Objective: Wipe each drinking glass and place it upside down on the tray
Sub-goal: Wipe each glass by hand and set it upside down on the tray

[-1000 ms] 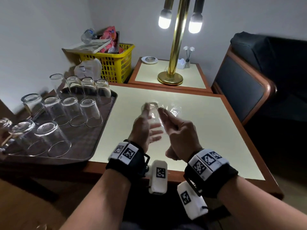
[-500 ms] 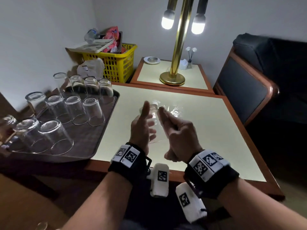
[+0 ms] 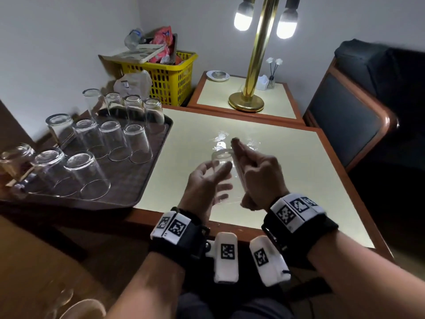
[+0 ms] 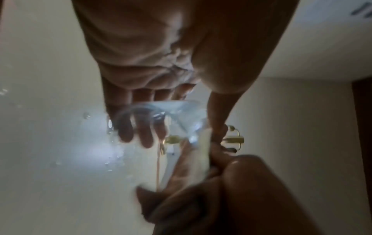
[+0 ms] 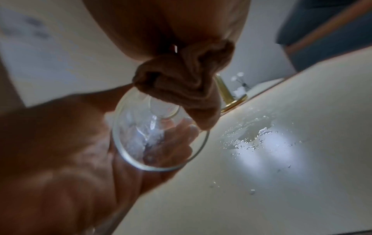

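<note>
I hold one clear drinking glass (image 3: 221, 161) above the cream table (image 3: 299, 180), base up and mouth tilted toward me. My right hand (image 3: 255, 171) grips its right side with curled fingers, the index finger stretched up along the wall. My left hand (image 3: 207, 180) cradles the glass from the left with spread, fairly straight fingers. In the left wrist view those fingers (image 4: 144, 135) show through the glass (image 4: 181, 114). The right wrist view looks into its mouth (image 5: 161, 143). No cloth is visible. Several glasses (image 3: 138, 143) stand upside down on the brown tray (image 3: 128, 194) at left.
Water drops (image 3: 222, 139) glisten on the table beyond my hands. A brass lamp (image 3: 247, 102) stands on a side table behind, with a yellow basket (image 3: 170, 81) to its left. A dark chair (image 3: 349, 116) flanks the table's right edge.
My left hand's fingers have loosened and spread from around the glass. Both hands and the glass sit a little lower and nearer to me.
</note>
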{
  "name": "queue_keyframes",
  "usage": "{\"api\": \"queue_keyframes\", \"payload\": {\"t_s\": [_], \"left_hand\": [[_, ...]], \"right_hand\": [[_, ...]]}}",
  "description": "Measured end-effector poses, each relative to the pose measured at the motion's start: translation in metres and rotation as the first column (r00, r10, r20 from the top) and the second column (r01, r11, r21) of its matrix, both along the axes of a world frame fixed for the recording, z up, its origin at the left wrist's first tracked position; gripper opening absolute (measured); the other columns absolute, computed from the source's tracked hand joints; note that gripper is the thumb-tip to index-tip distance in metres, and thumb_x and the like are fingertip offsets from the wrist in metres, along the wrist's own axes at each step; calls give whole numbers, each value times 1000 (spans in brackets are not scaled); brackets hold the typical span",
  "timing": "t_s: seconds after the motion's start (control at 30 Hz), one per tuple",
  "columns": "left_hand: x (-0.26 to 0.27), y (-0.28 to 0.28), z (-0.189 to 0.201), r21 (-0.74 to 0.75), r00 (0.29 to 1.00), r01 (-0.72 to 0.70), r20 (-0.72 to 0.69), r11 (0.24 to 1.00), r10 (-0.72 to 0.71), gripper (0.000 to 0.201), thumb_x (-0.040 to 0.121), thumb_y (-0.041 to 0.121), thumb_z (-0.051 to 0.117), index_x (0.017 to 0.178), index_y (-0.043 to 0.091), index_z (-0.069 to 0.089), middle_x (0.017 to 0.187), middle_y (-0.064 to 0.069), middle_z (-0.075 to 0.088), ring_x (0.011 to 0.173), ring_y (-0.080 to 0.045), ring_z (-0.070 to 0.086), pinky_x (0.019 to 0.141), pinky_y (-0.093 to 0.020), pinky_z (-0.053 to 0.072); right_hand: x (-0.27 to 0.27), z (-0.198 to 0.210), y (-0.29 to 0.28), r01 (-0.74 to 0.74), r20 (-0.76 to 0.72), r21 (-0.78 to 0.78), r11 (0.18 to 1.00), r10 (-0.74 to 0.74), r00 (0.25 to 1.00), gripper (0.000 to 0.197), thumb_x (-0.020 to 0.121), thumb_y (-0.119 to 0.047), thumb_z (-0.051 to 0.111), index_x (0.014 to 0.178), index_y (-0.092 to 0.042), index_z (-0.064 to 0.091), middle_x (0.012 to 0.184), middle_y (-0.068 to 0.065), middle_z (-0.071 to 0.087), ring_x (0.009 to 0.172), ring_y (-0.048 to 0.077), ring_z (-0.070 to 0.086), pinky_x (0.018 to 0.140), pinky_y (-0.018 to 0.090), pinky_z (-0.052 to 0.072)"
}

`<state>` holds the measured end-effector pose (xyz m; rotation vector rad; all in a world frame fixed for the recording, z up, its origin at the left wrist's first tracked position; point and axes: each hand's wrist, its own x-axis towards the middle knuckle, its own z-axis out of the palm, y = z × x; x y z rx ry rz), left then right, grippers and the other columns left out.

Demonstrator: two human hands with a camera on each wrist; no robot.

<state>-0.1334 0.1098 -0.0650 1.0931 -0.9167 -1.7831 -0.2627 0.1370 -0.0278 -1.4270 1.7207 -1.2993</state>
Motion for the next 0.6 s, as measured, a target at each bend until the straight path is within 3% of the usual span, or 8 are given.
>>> {"api": "queue_keyframes", "payload": {"t_s": [0.07, 0.13, 0.2, 0.3, 0.37, 0.43, 0.5, 0.6], "left_hand": [[0, 1, -3, 59, 985, -158, -53, 986, 161, 83, 76, 78, 63, 129, 15, 54, 118, -12, 62, 97, -28, 62, 78, -40, 49], [2, 0, -4, 119, 986, -125, -93, 985, 137, 73, 88, 75, 48, 130, 16, 48, 112, -12, 60, 100, -32, 62, 87, -47, 50], [3, 1, -3, 74, 997, 30, -71, 997, -24, 67, 87, 57, 61, 136, 13, 48, 115, -16, 65, 102, -33, 66, 87, -47, 53], [-1, 1, -2, -20, 997, -46, -56, 999, 45, 76, 73, 59, 80, 132, 18, 56, 115, -12, 68, 95, -27, 65, 77, -38, 52], [-2, 0, 0, 53, 975, -205, -81, 977, 209, 81, 76, 81, 61, 126, 17, 58, 114, -9, 64, 98, -26, 62, 79, -39, 49], [1, -2, -2, 98, 981, -150, -110, 984, 160, 70, 88, 74, 50, 131, 19, 53, 119, -13, 63, 108, -32, 63, 90, -47, 52], [4, 1, 3, 22, 997, 1, -78, 1000, 1, 65, 84, 57, 67, 133, 18, 53, 124, -18, 65, 110, -34, 66, 91, -47, 53], [4, 0, 6, -51, 998, -59, -42, 997, 57, 69, 77, 69, 69, 126, 20, 59, 121, -14, 68, 102, -29, 66, 83, -40, 51]], "right_hand": [[8, -1, 10, -136, 24, 42, 990, 135, 991, 32, 103, -35, 57, 134, -36, 65, 125, -11, 70, 52, 15, 71, 39, 21, 49], [10, -5, 11, -180, -61, 14, 984, 180, 982, 32, 103, -33, 59, 134, -33, 65, 128, -9, 68, 53, -6, 65, 50, 12, 51], [-1, -2, 1, -83, -88, -21, 996, 81, 993, 32, 103, -31, 58, 134, -33, 65, 130, -12, 66, 53, -16, 56, 60, 7, 51], [-9, 3, 1, -57, 4, 0, 998, 57, 998, 33, 103, -31, 56, 135, -36, 63, 123, -11, 71, 46, -4, 60, 44, 7, 45], [7, 1, 13, -167, -15, 10, 986, 167, 986, 33, 104, -30, 56, 136, -34, 64, 125, -10, 70, 48, 6, 67, 41, 13, 45], [13, -3, 15, -183, -160, -25, 983, 177, 971, 33, 104, -23, 57, 136, -29, 64, 132, -10, 66, 74, -4, 69, 56, 7, 51], [4, -1, 3, -89, -104, -47, 995, 84, 991, 34, 104, -20, 58, 137, -28, 64, 133, -9, 65, 92, 1, 69, 76, 16, 58], [4, 5, 5, -77, -10, -57, 995, 77, 997, 33, 103, -32, 57, 136, -31, 63, 133, -9, 66, 81, 12, 75, 67, 20, 60]]}}
